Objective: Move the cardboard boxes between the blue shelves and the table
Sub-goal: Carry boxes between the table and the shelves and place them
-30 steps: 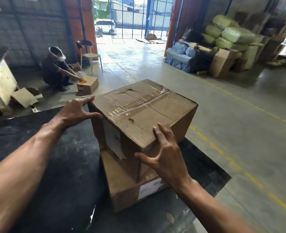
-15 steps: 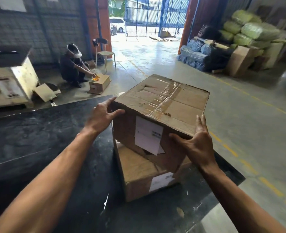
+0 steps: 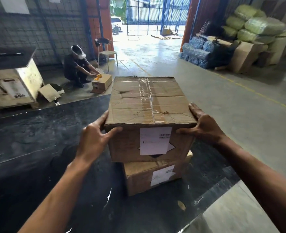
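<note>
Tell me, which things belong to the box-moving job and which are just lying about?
Job: upper box, lower box, black table, left hand and right hand gripping the upper box.
Lying about: chair, green sacks, blue-wrapped bundles.

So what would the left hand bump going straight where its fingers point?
The left hand has its fingers along the left side of the taped brown cardboard box, so it would slide along that. Beyond looks free above the black table, though depth is unclear.

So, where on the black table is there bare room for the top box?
Left of the lower box, the black table lies bare to its far edge. Right of it and the top box, only a narrow strip is free.
</note>
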### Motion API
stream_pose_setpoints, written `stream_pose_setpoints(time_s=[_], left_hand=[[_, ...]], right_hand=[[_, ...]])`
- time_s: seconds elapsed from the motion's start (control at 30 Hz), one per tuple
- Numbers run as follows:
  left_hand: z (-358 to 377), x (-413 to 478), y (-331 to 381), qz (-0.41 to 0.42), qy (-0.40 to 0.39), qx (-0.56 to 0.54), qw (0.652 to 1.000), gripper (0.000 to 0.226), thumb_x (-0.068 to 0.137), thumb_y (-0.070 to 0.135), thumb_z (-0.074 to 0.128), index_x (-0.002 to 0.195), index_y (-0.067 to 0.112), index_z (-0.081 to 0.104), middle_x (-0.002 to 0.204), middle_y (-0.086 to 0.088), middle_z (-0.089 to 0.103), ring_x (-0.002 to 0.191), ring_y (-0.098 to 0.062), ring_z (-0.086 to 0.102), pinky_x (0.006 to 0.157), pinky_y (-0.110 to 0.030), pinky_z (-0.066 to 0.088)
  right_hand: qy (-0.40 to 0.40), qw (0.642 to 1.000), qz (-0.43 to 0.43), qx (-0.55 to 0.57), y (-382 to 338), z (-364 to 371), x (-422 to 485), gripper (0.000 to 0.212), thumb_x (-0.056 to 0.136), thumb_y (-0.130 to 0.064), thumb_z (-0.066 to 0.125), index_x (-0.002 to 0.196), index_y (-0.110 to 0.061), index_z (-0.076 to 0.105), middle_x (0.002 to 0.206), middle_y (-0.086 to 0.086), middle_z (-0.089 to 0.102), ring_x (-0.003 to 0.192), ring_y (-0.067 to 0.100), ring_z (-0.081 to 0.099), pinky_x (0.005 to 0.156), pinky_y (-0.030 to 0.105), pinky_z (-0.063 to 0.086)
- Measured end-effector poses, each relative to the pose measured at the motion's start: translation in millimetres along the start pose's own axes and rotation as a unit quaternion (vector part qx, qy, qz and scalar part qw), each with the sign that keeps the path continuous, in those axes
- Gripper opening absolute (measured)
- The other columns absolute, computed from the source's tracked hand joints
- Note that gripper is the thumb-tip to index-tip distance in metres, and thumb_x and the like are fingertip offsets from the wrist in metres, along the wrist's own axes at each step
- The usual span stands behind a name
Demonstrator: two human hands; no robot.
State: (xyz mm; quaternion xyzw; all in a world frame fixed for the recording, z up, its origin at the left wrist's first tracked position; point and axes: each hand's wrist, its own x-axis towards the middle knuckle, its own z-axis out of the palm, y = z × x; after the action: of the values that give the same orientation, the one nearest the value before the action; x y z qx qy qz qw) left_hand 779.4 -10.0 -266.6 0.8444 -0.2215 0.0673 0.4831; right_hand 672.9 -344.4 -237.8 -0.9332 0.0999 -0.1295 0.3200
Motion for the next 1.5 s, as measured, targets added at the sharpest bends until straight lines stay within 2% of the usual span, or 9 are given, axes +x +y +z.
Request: stream_pose_setpoints(time_s=[0.07,0.17,0.3,0.6,0.73,0.9,1.07,1.27,1.5], left_hand=[[-5.5,19.8,1.9,-0.007,-0.082,0.039,0.996,0.114,0.064,0.075,0.075,0.157,0.028,0.028,0.149,0.005,0.05,0.131,-0.009,0.053,0.111,-0.038,0.044],[-0.5,34.7,10.2,-0.009,-0.138,0.004,0.99,0.137,0.056,0.081,0.074,0.16,0.021,0.01,0.156,0.0,0.042,0.135,-0.011,0.046,0.117,-0.037,0.036],[18.2,20.9,8.5,-0.025,-0.106,-0.027,0.994,0.128,0.068,0.065,0.079,0.16,0.021,0.003,0.157,-0.001,0.039,0.139,-0.013,0.041,0.118,-0.036,0.033],[30.0,-17.4,27.2,-0.04,-0.043,-0.063,0.996,0.124,0.071,0.049,0.081,0.16,0.017,0.002,0.142,0.011,0.048,0.127,-0.002,0.046,0.11,-0.018,0.035],[41.0,-24.6,38.3,-0.044,-0.027,-0.072,0.996,0.124,0.072,0.047,0.083,0.16,0.016,0.002,0.148,0.005,0.049,0.126,0.001,0.043,0.109,-0.015,0.031],[50.0,-31.0,47.7,-0.049,-0.017,-0.067,0.996,0.125,0.07,0.051,0.082,0.159,0.015,0.002,0.15,0.0,0.047,0.132,-0.008,0.046,0.114,-0.024,0.035],[44.5,-39.9,56.9,-0.053,-0.011,-0.055,0.997,0.103,0.075,0.036,0.084,0.156,0.017,0.023,0.123,0.024,0.053,0.108,0.013,0.055,0.093,0.0,0.037],[63.8,-60.9,104.7,0.017,0.121,-0.011,0.992,0.067,0.092,0.028,0.07,0.151,0.018,0.039,0.149,0.001,0.051,0.135,-0.01,0.047,0.111,-0.031,0.041],[169.8,-60.0,180.2,0.095,-0.124,-0.005,0.988,0.053,0.091,0.037,0.07,0.138,0.018,0.053,0.132,0.002,0.065,0.118,-0.012,0.062,0.098,-0.034,0.053]], right_hand=[[-0.007,1.0,0.01,0.008,0.8,-0.4,2.0,0.133,0.051,-0.054,0.086,0.156,-0.004,0.021,0.163,0.007,0.028,0.148,0.018,0.028,0.119,0.023,0.021],[-0.003,0.999,0.035,0.018,4.5,0.3,1.8,0.125,0.06,-0.038,0.093,0.157,-0.005,0.021,0.146,0.007,0.049,0.129,0.022,0.049,0.1,0.015,0.033],[-0.002,0.998,0.052,0.042,3.5,-1.6,5.1,0.118,0.06,-0.025,0.095,0.154,-0.003,0.026,0.126,-0.001,0.049,0.115,0.015,0.05,0.095,0.015,0.037],[-0.043,0.997,0.052,0.046,4.7,-15.5,3.8,0.12,0.059,-0.019,0.095,0.154,-0.001,0.024,0.15,0.01,0.045,0.131,0.019,0.047,0.114,0.03,0.037],[-0.033,0.998,0.044,0.031,11.2,-25.8,-2.4,0.099,0.065,-0.007,0.091,0.149,0.0,0.037,0.136,0.009,0.053,0.115,0.014,0.049,0.093,0.013,0.038],[-0.012,0.999,0.044,0.026,16.0,-30.6,-8.6,0.104,0.064,-0.017,0.093,0.15,-0.002,0.037,0.132,0.001,0.052,0.116,0.009,0.046,0.099,0.017,0.034],[0.008,0.999,0.033,0.011,16.4,-26.8,-19.9,0.094,0.069,-0.028,0.091,0.147,-0.007,0.042,0.132,0.009,0.06,0.111,0.017,0.056,0.097,0.028,0.043],[0.008,0.999,0.051,0.007,40.2,-46.2,-56.8,0.102,0.079,-0.038,0.083,0.156,-0.006,0.024,0.149,0.015,0.05,0.132,0.03,0.053,0.107,0.035,0.044],[0.057,0.983,0.165,-0.05,98.3,-126.1,-161.2,0.099,0.08,-0.043,0.081,0.156,-0.008,0.028,0.149,0.012,0.05,0.131,0.028,0.054,0.104,0.036,0.043]])
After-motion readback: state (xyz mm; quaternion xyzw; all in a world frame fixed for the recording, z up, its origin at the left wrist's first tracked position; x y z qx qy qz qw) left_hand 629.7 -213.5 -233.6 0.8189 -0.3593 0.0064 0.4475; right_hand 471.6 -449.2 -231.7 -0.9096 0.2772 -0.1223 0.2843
